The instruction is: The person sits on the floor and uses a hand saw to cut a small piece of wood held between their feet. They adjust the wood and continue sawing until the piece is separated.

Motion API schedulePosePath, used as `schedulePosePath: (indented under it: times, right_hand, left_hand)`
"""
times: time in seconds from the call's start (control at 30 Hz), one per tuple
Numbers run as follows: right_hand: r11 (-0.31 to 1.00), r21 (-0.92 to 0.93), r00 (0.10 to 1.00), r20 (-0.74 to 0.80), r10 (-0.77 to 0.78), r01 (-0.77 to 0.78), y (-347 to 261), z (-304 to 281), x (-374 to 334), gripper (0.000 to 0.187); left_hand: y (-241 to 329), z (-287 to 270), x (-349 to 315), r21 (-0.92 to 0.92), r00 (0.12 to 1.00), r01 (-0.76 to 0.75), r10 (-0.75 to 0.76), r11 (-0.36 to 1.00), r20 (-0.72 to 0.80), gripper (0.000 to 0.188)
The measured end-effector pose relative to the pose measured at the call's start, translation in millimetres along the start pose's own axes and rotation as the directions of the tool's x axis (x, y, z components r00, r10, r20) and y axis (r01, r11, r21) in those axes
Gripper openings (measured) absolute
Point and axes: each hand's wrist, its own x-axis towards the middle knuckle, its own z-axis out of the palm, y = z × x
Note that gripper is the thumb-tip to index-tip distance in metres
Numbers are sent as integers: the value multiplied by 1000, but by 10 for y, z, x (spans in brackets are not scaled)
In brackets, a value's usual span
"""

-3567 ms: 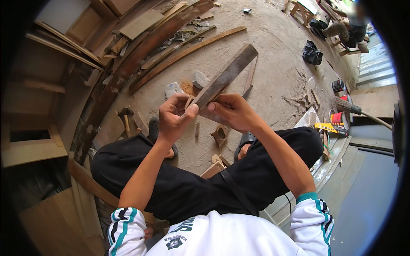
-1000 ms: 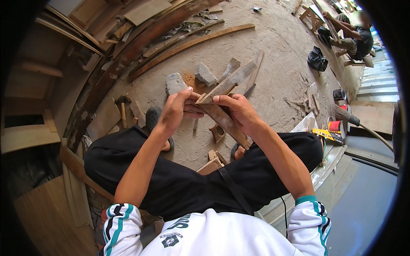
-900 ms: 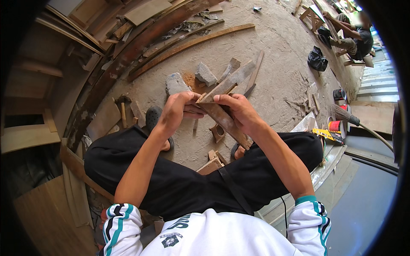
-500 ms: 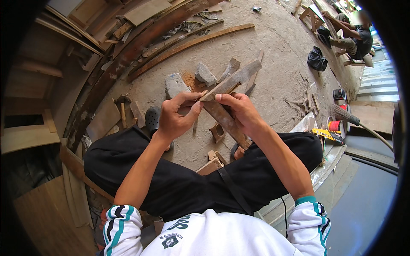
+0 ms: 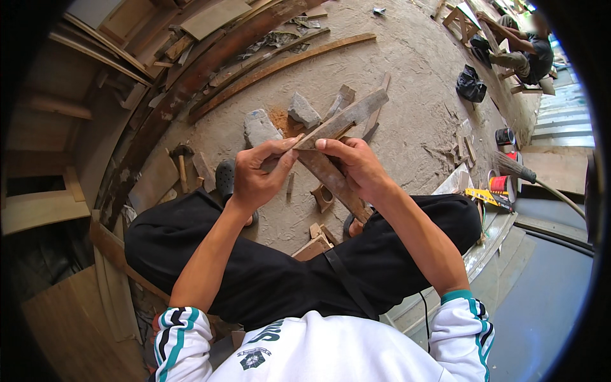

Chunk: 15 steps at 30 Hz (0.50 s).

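Two weathered wooden strips meet in a V in front of me. The upper wooden strip (image 5: pixel 353 113) points away to the far right, while the lower wooden strip (image 5: pixel 324 173) slants down toward my right knee. At the pointed end where they meet, my left hand (image 5: pixel 258 175) is closed in a pinch, thumb and forefinger on the corner. My right hand (image 5: pixel 359 167) grips the strips just right of that corner, thumb on top and the other fingers partly hidden underneath. Whether a small piece sits in my left fingertips is too small to tell.
Beyond the wood lie concrete chunks (image 5: pixel 261 127) and sawdust (image 5: pixel 279 120). A hammer (image 5: pixel 182 169) lies at left near wood stacks. On the right are a black bag (image 5: pixel 471 84), paint cans (image 5: pixel 503 184), a broom (image 5: pixel 515 169) and a seated person (image 5: pixel 531 54). Wood offcuts (image 5: pixel 313 245) lie between my legs.
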Motion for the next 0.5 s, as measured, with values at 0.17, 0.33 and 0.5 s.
schedulePosePath:
  times: [0.17, 0.33, 0.5]
  right_hand:
    - [1000, -14, 1000, 8, -7, 8, -6, -11, 14, 36]
    - [998, -51, 999, 18, -48, 49, 6, -32, 34, 35]
    - [987, -130, 996, 13, -91, 92, 31, -67, 60, 39]
  left_hand:
    - [-40, 20, 3, -27, 998, -40, 38, 999, -45, 16]
    - [-49, 10, -14, -21, 999, -5, 4, 1000, -38, 16]
    - [-51, 72, -40, -177, 998, 13, -25, 984, -66, 19]
